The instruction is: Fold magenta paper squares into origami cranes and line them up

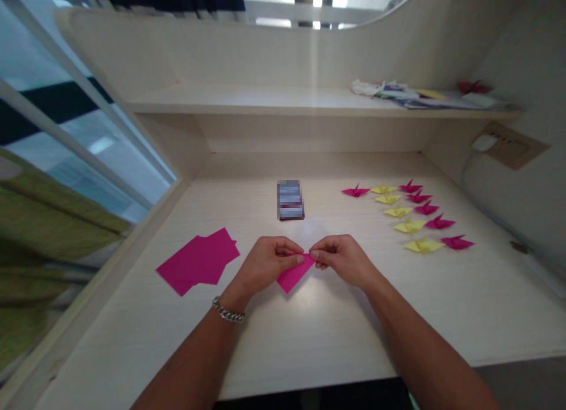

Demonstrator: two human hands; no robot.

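Between my two hands is a folded piece of pink origami paper (pixel 293 275), its pointed lower corner toward me. My left hand (pixel 273 258) pinches its upper edge between thumb and fingers. On the other side my right hand (pixel 336 255) grips the upper right corner the same way; the fingertips of both hands are close together. To the left lie several flat pink paper sheets (pixel 194 263), overlapping on the desk. Finished-looking pink paper cranes (pixel 457 242) and yellow paper cranes (pixel 423 245) stand in rows at the right.
A phone-like device (pixel 290 199) with a blurred screen lies beyond my hands on the desk (pixel 309 339). Papers (pixel 411 93) lie on the shelf (pixel 265 101) above. At the right wall, a plug (pixel 485 142) sits in a socket, its cable running down. Railings and a curtain (pixel 53 257) border the left.
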